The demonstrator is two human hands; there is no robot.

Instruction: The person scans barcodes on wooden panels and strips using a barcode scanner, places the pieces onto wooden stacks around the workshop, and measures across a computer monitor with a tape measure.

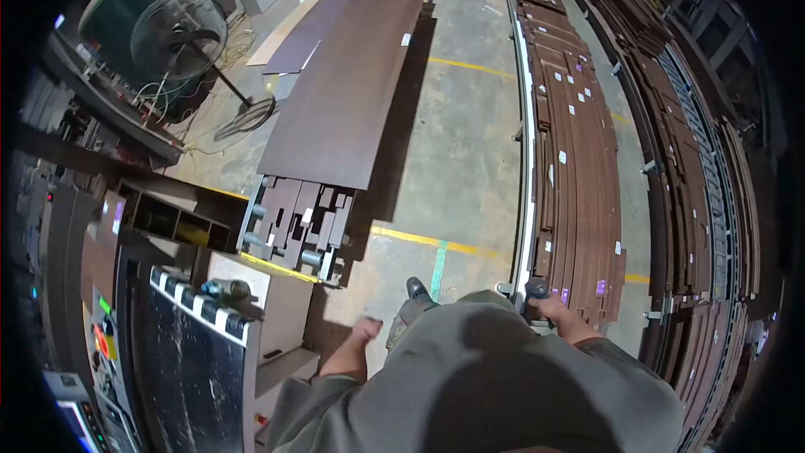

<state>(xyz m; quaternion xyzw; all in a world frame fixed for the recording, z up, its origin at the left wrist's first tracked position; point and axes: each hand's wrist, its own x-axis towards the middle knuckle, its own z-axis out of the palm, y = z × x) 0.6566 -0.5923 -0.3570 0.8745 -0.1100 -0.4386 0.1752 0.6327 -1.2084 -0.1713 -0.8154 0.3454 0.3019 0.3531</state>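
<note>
My right hand [551, 308] is closed around a dark handheld scanner [537, 288], whose rounded head points forward. It is over the near end of the long stack of brown panels [579, 193], which carries several white and purple labels. My left hand [366, 329] hangs over the floor to the left of my body, fingers curled in, and nothing shows in it. Nearest to that hand is a white cabinet [281, 306] beside a machine with a dark, scuffed top [193, 369].
A roller conveyor ahead on the left bears a large brown board [348, 75] and short strips [298, 218]. More panel stacks [671, 159] lie on rollers at the far right. A standing fan [180, 38] is at upper left. Yellow lines [453, 245] mark the concrete aisle.
</note>
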